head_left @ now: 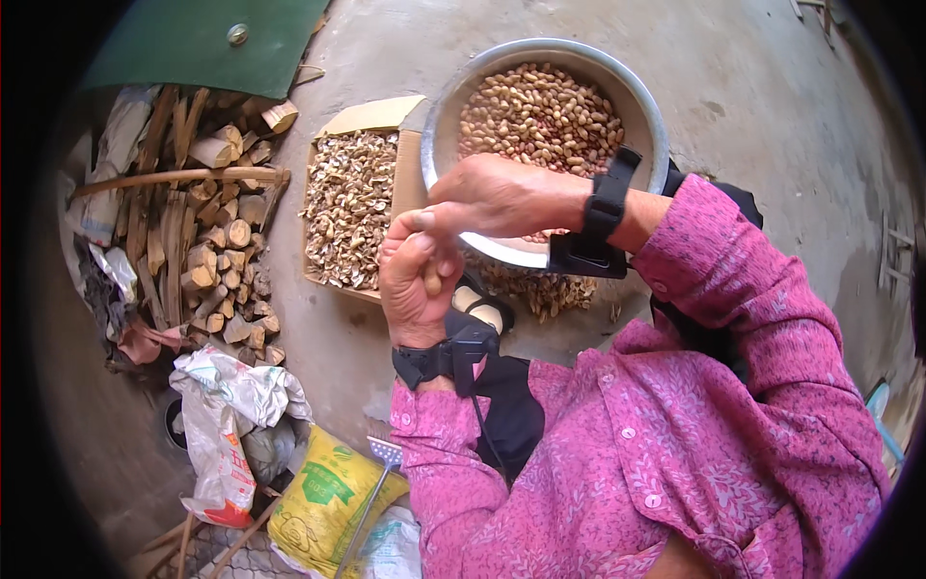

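Note:
My left hand (pixel 417 289) is curled with the palm turned up, and an unshelled peanut (pixel 433 281) shows between its bent fingers. My right hand (pixel 502 193) reaches across from the right, and its fingertips meet the left thumb and fingers in a pinch. Whatever lies between the touching fingertips is hidden. Under the right wrist stands a wide metal basin (pixel 660 145) with many unshelled peanuts (pixel 540 111) and some red kernels among them. Beside my left hand is a cardboard box (pixel 406 179) full of broken peanut shells (pixel 349 207).
More shells (pixel 550 291) lie on the concrete floor below the basin, near my shoe (pixel 479 307). Stacked firewood (pixel 217 241) stands at the left under a green panel (pixel 203 43). Nearer are a white sack (pixel 227 405), a yellow bag (pixel 323 492) and a slotted metal turner (pixel 384 454).

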Demonstrator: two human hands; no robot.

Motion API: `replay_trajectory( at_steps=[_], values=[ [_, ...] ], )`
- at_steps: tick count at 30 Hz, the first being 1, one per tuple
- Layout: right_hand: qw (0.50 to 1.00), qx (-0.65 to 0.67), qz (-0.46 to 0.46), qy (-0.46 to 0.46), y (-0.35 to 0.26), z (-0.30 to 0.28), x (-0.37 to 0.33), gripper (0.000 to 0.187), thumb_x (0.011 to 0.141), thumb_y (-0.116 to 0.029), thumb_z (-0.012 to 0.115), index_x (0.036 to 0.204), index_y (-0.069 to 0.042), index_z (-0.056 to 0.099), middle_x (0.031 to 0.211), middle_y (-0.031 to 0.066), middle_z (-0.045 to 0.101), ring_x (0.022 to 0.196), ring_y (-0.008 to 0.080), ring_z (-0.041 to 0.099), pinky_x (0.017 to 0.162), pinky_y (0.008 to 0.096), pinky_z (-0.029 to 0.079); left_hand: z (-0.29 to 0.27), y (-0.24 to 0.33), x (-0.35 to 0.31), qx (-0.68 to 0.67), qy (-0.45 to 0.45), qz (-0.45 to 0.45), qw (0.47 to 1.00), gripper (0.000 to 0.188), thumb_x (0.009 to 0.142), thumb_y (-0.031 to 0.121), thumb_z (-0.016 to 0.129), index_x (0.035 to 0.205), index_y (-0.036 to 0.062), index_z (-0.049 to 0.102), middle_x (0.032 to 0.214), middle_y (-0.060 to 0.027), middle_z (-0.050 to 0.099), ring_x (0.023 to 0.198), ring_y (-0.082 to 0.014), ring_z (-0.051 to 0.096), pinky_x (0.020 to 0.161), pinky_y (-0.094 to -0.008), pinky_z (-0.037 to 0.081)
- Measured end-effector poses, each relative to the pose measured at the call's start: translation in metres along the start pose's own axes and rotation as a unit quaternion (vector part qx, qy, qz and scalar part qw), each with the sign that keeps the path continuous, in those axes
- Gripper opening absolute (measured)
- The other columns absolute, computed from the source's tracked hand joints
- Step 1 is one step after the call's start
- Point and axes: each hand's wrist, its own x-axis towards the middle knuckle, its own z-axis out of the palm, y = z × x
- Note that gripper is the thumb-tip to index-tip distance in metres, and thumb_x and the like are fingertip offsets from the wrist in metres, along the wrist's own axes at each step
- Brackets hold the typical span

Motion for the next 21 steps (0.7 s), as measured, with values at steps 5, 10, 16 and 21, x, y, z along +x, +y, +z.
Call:
replay_trajectory(
  at_steps=[5, 10, 16, 21],
  values=[
    [0.995, 0.051, 0.088, 0.015, 0.001, -0.016, -0.001, 0.032, 0.090, -0.029, 0.053, 0.087, 0.002, 0.062, 0.070, 0.0041, 0.057, 0.059, 0.0105, 0.053, 0.050, 0.0264, 0.039, 0.026, -0.005, 0.018, 0.033, 0.013, 0.036, 0.999, 0.017, 0.076, 0.008, 0.057, 0.092, 0.0007, 0.058, 0.060, -0.0024, 0.053, 0.038, -0.0050, 0.041, 0.033, -0.0169, 0.030],
    [0.919, 0.331, 0.159, 0.141, -0.005, -0.027, -0.013, 0.026, 0.094, -0.030, 0.047, 0.101, -0.006, 0.054, 0.076, -0.0028, 0.055, 0.055, 0.0018, 0.047, 0.041, 0.0128, 0.030, 0.060, -0.014, 0.045, -0.056, -0.005, 0.061, 0.997, 0.010, 0.075, 0.004, 0.060, 0.084, 0.0051, 0.055, 0.069, -0.0106, 0.063, 0.044, -0.0082, 0.051, 0.032, -0.0165, 0.034],
    [0.926, 0.334, 0.115, 0.131, 0.045, -0.075, -0.030, 0.027, 0.095, -0.030, 0.044, 0.096, -0.006, 0.055, 0.064, -0.0042, 0.050, 0.048, 0.0028, 0.044, 0.038, 0.0151, 0.030, 0.092, -0.051, 0.078, -0.098, 0.009, 0.123, 0.987, 0.008, 0.076, 0.002, 0.060, 0.082, 0.0009, 0.055, 0.065, -0.0066, 0.059, 0.052, -0.0107, 0.056, 0.046, -0.0204, 0.045],
    [0.917, 0.328, 0.138, 0.180, 0.055, -0.082, -0.038, 0.032, 0.096, -0.032, 0.043, 0.099, -0.003, 0.056, 0.057, -0.0064, 0.043, 0.044, 0.0017, 0.038, 0.038, 0.0151, 0.028, 0.106, -0.066, 0.089, -0.126, 0.056, 0.133, 0.981, 0.006, 0.073, 0.000, 0.058, 0.077, 0.0002, 0.054, 0.061, -0.0042, 0.055, 0.046, -0.0102, 0.053, 0.037, -0.0241, 0.043]
  ],
)
